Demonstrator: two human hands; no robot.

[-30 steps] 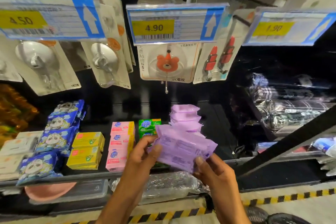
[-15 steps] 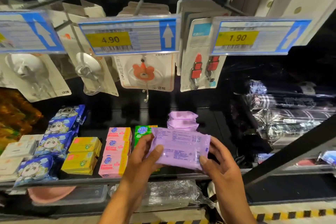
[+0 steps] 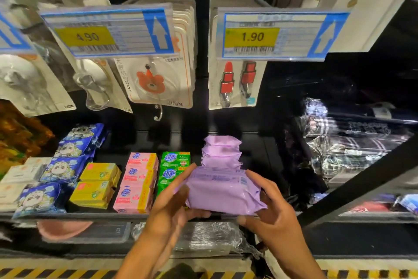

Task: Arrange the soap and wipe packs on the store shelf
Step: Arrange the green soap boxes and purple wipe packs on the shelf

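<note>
A purple wipe pack (image 3: 222,190) is held between both hands at the front of the dark shelf (image 3: 90,215). My left hand (image 3: 172,206) grips its left end, and my right hand (image 3: 269,206) grips its right end with the thumb under the front edge. Behind it lies a row of more purple wipe packs (image 3: 222,149). To the left stand green soap bars (image 3: 174,165), pink soap bars (image 3: 136,183), yellow soap bars (image 3: 97,184) and blue wipe packs (image 3: 65,165).
Price tags (image 3: 271,34) and carded hooks (image 3: 158,79) hang just above the shelf. Plastic-wrapped dark goods (image 3: 352,143) fill the right side, crossed by a black diagonal bar (image 3: 362,179). White boxes (image 3: 20,174) sit far left. A lower shelf holds a wrapped bundle (image 3: 208,238) and a pink bowl (image 3: 65,229).
The purple pack has turned from tilted upright to lying flatter and has moved forward and down towards the shelf front. Both hands kept hold of it. The view has shifted right and closer.
</note>
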